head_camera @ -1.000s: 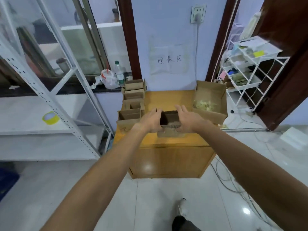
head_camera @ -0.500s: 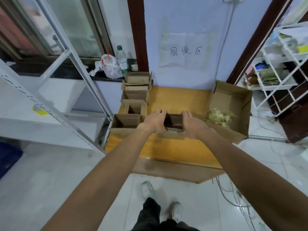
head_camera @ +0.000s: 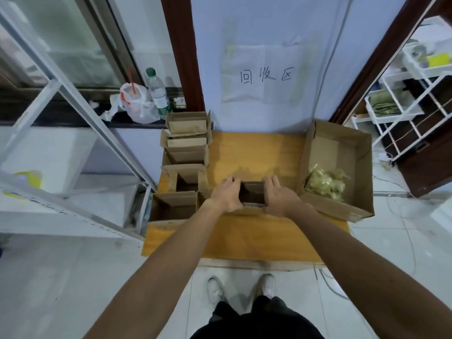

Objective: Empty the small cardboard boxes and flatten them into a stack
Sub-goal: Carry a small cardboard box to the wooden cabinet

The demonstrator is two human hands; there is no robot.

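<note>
A small open cardboard box (head_camera: 252, 195) stands on the wooden cabinet top (head_camera: 256, 152), near its middle. My left hand (head_camera: 226, 194) grips the box's left side and my right hand (head_camera: 278, 195) grips its right side, fingers curled over the far rim. Its inside looks dark; what it holds I cannot tell. Several more small open boxes (head_camera: 186, 148) stand in a row along the cabinet's left edge. A large open carton (head_camera: 342, 152) with yellowish packing scraps (head_camera: 326, 182) sits on the right.
A white metal rack (head_camera: 61, 94) stands at the left. A bagged cup (head_camera: 137, 104) and a water bottle (head_camera: 157, 92) rest on the sill behind. At the right is a white wire shelf (head_camera: 403, 99), and cables (head_camera: 401, 221) lie on the floor.
The view has tilted down and come nearer, so my feet now show. Both hands stay on the same small box, which has hardly shifted on the cabinet.
</note>
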